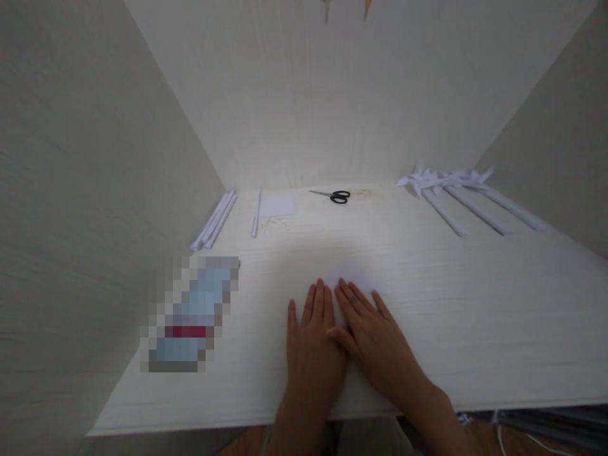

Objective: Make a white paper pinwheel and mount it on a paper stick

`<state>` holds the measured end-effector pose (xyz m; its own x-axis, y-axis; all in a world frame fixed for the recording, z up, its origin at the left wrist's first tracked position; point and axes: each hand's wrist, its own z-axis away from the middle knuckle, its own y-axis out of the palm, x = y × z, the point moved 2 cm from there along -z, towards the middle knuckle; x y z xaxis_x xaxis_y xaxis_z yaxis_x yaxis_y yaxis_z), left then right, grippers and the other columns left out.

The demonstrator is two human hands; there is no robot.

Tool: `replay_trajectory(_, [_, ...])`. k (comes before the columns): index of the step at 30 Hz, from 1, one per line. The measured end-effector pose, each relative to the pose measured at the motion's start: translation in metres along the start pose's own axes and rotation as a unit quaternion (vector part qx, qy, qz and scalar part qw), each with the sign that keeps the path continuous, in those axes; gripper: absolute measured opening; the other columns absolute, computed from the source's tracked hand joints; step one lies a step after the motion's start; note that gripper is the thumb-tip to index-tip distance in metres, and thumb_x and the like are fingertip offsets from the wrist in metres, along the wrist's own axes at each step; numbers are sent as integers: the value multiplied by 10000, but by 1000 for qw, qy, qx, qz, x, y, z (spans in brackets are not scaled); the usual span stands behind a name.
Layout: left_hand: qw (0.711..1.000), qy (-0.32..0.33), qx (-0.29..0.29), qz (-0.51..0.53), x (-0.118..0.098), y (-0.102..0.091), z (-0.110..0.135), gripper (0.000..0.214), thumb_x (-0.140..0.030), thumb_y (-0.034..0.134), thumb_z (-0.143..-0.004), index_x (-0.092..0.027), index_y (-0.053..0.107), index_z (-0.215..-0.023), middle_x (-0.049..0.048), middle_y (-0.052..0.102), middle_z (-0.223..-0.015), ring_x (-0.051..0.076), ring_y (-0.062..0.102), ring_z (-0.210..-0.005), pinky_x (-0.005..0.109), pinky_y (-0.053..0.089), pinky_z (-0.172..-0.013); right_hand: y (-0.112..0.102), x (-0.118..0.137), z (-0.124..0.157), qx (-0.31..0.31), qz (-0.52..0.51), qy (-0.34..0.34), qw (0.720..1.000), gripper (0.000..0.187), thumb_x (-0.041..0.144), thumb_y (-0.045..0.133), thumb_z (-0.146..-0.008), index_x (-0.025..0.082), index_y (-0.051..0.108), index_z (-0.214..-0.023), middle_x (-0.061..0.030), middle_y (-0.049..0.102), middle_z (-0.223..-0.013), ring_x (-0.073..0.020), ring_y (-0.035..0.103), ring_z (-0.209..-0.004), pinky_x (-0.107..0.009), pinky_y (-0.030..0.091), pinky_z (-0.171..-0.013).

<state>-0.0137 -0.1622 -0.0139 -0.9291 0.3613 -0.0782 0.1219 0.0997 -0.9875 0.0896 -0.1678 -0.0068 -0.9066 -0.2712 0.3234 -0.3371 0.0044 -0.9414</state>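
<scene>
Both my hands lie flat, side by side, on a small white sheet of paper point(357, 276) near the front of the white table point(475, 304). My left hand point(311, 339) has its fingers stretched out and together, palm down. My right hand point(373, 332) is also open, fingers spread a little over the paper, its thumb touching the left hand. Most of the paper is hidden under the hands; only its far part shows beyond the fingertips.
Black-handled scissors point(335, 196) lie at the back. A square white sheet point(277, 205) and a rolled paper stick point(256, 215) are back left, more paper sticks point(215, 220) by the left wall. Paper pinwheels on sticks point(456, 196) lie back right. A blurred-out object point(192, 313) sits at left.
</scene>
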Motion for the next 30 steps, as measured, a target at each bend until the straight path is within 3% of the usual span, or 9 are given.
replay_trajectory(7, [1000,-6,-17,-1,-3,-3,-1,506,-312,306,-834,-104,292,-1295,141,300,-1360,250,253,-1256,522,252,-973,-1,-23,12,-33,39,20,998,542,459,221,-869,154,314,-1308,-98,323,-1352,-231,260,-1256,-499,203,-998])
replay_trajectory(13, [1000,-11,-20,-2,-3,-3,-2,516,-335,311,-835,-94,296,-1291,141,305,-1358,247,259,-1254,506,242,-986,-11,-44,22,-47,60,55,996,473,410,204,-885,200,363,-1278,-55,348,-1343,-234,263,-1254,-529,231,-969])
replay_trajectory(30, [998,-2,-14,-58,-5,-5,-3,550,-444,231,-851,-115,330,-1280,122,292,-1361,236,270,-1250,487,278,-974,-7,-44,24,-69,116,57,989,425,320,234,-893,182,366,-1273,-39,321,-1354,-232,270,-1250,-515,235,-968])
